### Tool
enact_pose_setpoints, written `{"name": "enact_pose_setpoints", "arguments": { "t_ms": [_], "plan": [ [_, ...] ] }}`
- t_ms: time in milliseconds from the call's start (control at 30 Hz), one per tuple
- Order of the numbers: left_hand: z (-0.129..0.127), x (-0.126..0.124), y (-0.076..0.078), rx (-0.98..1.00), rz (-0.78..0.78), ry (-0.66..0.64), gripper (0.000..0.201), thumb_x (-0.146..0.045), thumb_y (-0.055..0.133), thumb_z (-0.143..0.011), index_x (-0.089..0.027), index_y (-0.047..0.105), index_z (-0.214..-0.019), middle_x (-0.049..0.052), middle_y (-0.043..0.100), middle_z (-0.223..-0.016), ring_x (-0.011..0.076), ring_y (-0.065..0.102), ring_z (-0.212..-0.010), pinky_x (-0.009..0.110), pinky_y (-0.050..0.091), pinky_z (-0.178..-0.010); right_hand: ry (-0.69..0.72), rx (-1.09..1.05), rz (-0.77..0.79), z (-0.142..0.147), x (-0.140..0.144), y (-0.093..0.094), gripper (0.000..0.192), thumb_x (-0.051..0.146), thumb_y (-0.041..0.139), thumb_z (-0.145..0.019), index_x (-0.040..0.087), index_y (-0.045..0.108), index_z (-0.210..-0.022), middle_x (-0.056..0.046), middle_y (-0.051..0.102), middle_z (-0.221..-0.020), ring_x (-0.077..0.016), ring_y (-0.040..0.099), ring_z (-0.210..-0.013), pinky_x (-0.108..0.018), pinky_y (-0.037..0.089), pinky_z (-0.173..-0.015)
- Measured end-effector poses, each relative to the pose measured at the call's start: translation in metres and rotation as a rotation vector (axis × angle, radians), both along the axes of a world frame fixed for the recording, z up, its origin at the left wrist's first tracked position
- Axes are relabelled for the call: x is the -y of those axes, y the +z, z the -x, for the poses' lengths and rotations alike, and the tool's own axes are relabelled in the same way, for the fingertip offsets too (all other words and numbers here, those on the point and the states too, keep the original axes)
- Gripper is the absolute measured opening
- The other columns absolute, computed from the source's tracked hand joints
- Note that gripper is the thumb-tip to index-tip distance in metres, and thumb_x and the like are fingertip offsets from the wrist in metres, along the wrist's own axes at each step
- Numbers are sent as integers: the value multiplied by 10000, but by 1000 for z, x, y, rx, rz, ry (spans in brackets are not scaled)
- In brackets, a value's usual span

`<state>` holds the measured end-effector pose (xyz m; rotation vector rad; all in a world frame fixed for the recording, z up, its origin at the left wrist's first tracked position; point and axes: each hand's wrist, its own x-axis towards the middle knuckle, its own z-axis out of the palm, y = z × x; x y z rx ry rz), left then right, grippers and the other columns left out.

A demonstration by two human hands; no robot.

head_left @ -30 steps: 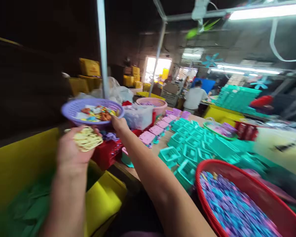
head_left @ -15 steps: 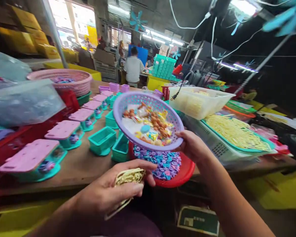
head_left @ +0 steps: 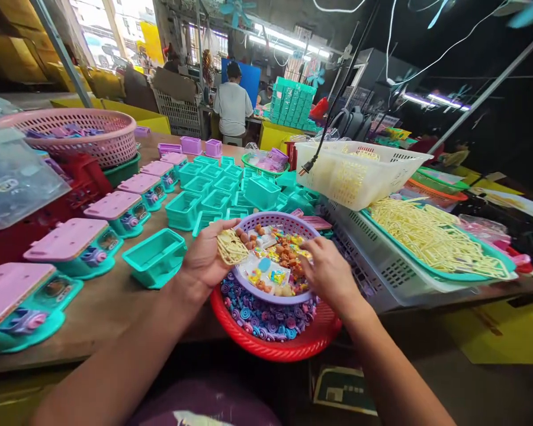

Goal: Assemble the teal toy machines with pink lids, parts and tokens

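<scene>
My left hand (head_left: 204,257) is closed around a bundle of pale yellow plastic strips (head_left: 231,245), beside the left rim of a lavender basket (head_left: 275,218). That basket holds small brown pieces (head_left: 288,255), clear packets of colourful bits (head_left: 278,275) and a flat blue piece. Over its right side is my right hand (head_left: 331,272), thumb and fingers apart and bent down at the pieces; the fingertips are partly hidden. The lavender basket rests on a red basket (head_left: 275,353) filled with purple, blue and pink swirl-shaped pieces (head_left: 262,319).
Teal boxes (head_left: 155,254) stand in the middle, and pink-topped teal units (head_left: 68,242) line the left. A pink basket (head_left: 111,139) sits behind them. To the right are a white crate (head_left: 355,177) and a green tray of pale strips (head_left: 435,236). A plug (head_left: 308,165) hangs above. Someone (head_left: 232,100) sits further back.
The lavender basket has come down onto the red basket. My right hand has let go of its rim and moved over its contents. My left hand, still holding the strips, has moved up beside it.
</scene>
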<state>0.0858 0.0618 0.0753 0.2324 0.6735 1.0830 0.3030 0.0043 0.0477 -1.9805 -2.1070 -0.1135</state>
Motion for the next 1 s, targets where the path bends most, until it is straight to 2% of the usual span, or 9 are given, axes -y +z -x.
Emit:
{"name": "enact_pose_setpoints", "arguments": {
  "t_ms": [100, 200, 333, 400, 500, 600, 800, 900, 1000],
  "plan": [
    [-7, -8, -10, -21, -43, -59, 159, -99, 469, -882, -85, 621, -838, 51, 602, -632, 136, 609, -526, 258, 560, -530, 258, -10, 283, 13, -24, -4, 214, 335, 567, -912, 196, 693, -1014, -88, 595, -1018, -205, 550, -982, -315, 416, -890],
    [-9, -11, -17, 15, -9, -89, 140, -86, 479, -869, -85, 616, -840, 34, 597, -624, 107, 578, -488, 224, 534, -502, 288, 53, 409, 18, -40, -5, 337, 457, 707, -802, 203, 704, -1023, -93, 579, -1018, -233, 525, -989, -335, 403, -861],
    [-6, -12, -22, 27, -10, -101, 99, -94, 515, -850, -95, 613, -839, 25, 595, -609, 109, 573, -469, 214, 508, -469, 351, -20, 499, 21, -43, -3, 203, 378, 732, -785, 185, 674, -806, -50, 614, -907, -191, 537, -909, -281, 397, -781],
    [-7, -12, -24, 34, -23, -111, 91, -93, 525, -843, -95, 615, -858, 29, 605, -626, 114, 584, -475, 220, 512, -475, 293, -19, 470, 25, -42, -5, 180, 348, 664, -838, 173, 651, -798, -54, 634, -894, -192, 547, -885, -291, 398, -769],
    [-9, -13, -27, 19, -30, -106, 104, -70, 530, -828, -96, 617, -881, 44, 637, -679, 131, 624, -525, 241, 537, -513, 148, 126, 374, 32, -42, -6, 263, 413, 600, -876, 165, 662, -937, -115, 635, -1056, -286, 527, -1020, -379, 395, -817],
    [-11, -13, -31, 20, -32, -77, 128, -51, 534, -816, -103, 619, -897, 42, 654, -711, 127, 635, -550, 239, 541, -534, 197, 207, 433, 35, -44, -4, 336, 499, 636, -840, 184, 678, -946, -127, 616, -1131, -348, 472, -1125, -441, 374, -862],
    [-7, -13, -36, 39, -50, -82, 140, -53, 543, -813, -107, 617, -919, 40, 657, -718, 128, 643, -574, 239, 550, -553, 173, 53, 511, 21, -47, 3, 111, 311, 669, -814, 201, 667, -812, -61, 648, -1006, -258, 511, -1036, -332, 353, -777],
    [-7, -14, -39, 30, -69, -72, 172, -55, 550, -808, -113, 614, -957, 52, 672, -749, 144, 662, -599, 252, 564, -563, 109, 24, 319, 15, -55, -3, 126, 267, 594, -855, 187, 658, -929, -65, 651, -956, -216, 535, -937, -315, 359, -753],
    [-10, -14, -39, 47, -79, -54, 168, -49, 539, -814, -119, 605, -951, 37, 666, -725, 125, 644, -554, 227, 550, -535, 248, 179, 121, 16, -71, -9, 257, 262, 558, -894, 198, 641, -1128, -98, 626, -1082, -242, 511, -1013, -347, 366, -819]
  ]
}}
